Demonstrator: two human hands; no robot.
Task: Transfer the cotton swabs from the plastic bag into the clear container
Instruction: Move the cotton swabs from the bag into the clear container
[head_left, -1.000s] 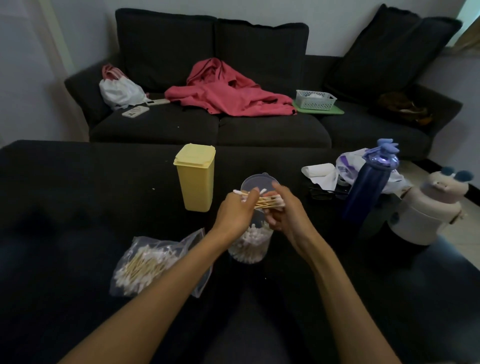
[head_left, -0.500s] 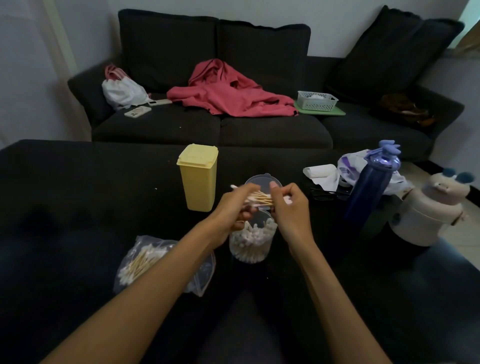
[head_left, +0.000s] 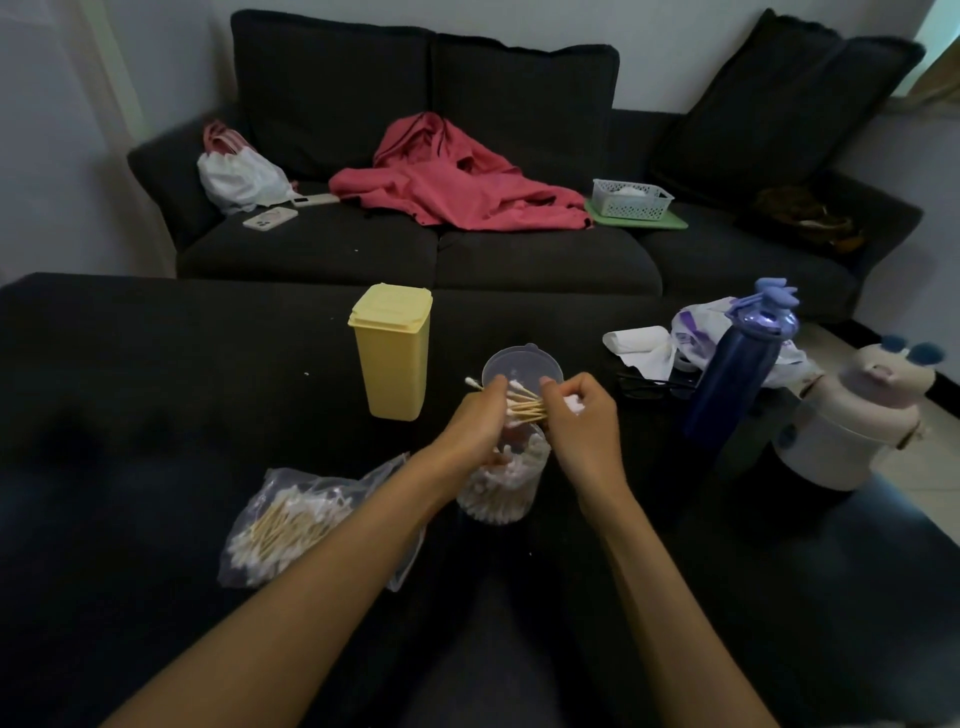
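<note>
A clear container (head_left: 501, 488), partly filled with cotton swabs, stands on the black table (head_left: 156, 389) in front of me. Its clear lid (head_left: 522, 366) lies just behind it. Over the container's mouth I hold a bundle of cotton swabs (head_left: 522, 404) lying sideways: my left hand (head_left: 475, 428) grips one end and my right hand (head_left: 579, 423) pinches the other. White tips stick out past both hands. A plastic bag (head_left: 291, 525) with many more swabs lies on the table to the left of my left forearm.
A yellow lidded box (head_left: 392, 351) stands behind and left of the container. To the right are a dark blue bottle (head_left: 737, 364), crumpled white wrappers (head_left: 654, 345) and a white animal-shaped jug (head_left: 852, 415). A dark sofa (head_left: 519, 249) with red clothing lies beyond the table.
The swab bundle stays between both hands above the container. The hands have shifted slightly and my left hand sits lower against the container's rim.
</note>
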